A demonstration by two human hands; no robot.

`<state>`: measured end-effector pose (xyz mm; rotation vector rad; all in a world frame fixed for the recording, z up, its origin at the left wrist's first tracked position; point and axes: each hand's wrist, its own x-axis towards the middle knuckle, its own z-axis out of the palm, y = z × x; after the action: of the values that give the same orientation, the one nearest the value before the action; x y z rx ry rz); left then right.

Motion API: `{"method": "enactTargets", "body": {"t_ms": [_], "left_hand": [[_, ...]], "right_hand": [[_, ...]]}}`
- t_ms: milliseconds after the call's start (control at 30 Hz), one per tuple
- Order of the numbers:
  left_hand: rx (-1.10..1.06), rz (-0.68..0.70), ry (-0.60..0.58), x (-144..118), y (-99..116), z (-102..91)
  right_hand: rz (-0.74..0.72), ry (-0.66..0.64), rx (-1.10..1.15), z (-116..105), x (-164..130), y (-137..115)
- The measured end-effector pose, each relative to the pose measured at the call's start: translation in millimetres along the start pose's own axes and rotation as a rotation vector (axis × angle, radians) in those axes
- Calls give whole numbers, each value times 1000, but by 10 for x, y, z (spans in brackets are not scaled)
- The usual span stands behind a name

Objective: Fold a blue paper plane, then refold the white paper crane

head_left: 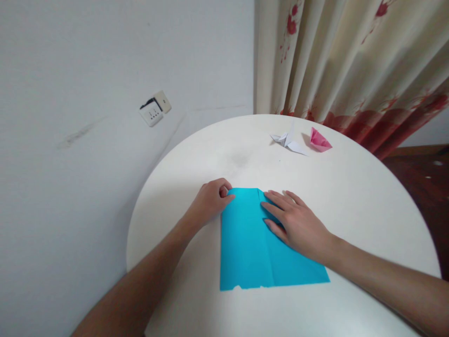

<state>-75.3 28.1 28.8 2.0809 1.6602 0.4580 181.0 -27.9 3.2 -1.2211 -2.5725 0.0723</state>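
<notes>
Left hand (pixel 213 202): pinching paper (pixel 242 238) at far left corner; hold steady.
Right hand (pixel 293 220): spread across right side; press evenly.
Crease (pixel 269 260): best smoothed along full length.

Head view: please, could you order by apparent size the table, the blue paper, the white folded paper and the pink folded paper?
1. Table
2. Blue paper
3. White folded paper and pink folded paper, unranked: the white spans wider, but their areas look close.
</notes>
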Motion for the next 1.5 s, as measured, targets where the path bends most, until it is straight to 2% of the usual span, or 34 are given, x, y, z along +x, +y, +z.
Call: {"method": "enactTargets", "body": {"t_ms": [100,167,267,400,733,1500], "left_hand": [[-42,175,201,-8,123,114],[-51,332,234,-43,195,173],[-4,509,110,-110,248,232],[119,610,-21,-169,237,299],[208,689,-36,-158,225,349],[171,681,-25,-125,185,423]], "right_hand": [[31,0,-14,6,16,26],[41,0,-19,13,23,48],[53,-10,-18,20,24,68],[60,-11,-7,26,17,64],[34,34,13,43,10,71],[-4,44,36,43,-36,112]]}}
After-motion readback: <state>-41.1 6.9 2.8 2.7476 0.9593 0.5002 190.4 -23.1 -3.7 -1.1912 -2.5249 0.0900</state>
